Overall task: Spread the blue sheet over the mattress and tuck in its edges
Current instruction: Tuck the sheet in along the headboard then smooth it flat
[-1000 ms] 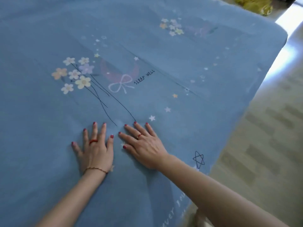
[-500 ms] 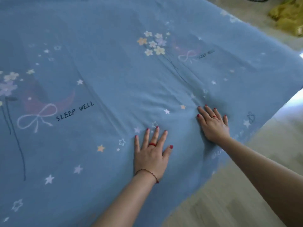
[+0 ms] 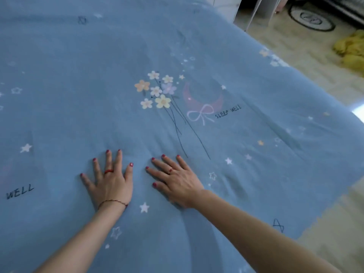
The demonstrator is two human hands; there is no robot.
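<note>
The blue sheet (image 3: 78, 79), printed with flowers, stars, a pink moon and "SLEEP WELL", lies spread over the mattress and fills most of the view. Its right edge hangs over the side of the bed. My left hand (image 3: 110, 182) lies flat on the sheet, palm down, fingers apart, with a red ring and a thin bracelet. My right hand (image 3: 175, 180) presses flat beside it, fingers spread, just below the flower stems. Soft wrinkles run through the fabric to the right of my hands. The mattress itself is hidden under the sheet.
Pale floor (image 3: 315, 79) runs along the bed's right side. A yellow cloth heap (image 3: 350, 50) lies on it at the far right. A round dark-rimmed mat (image 3: 311, 18) and white furniture legs (image 3: 254, 12) stand at the top right.
Both hands have slid along the sheet and come back side by side. The view has shifted, so the flower print now sits above my hands.
</note>
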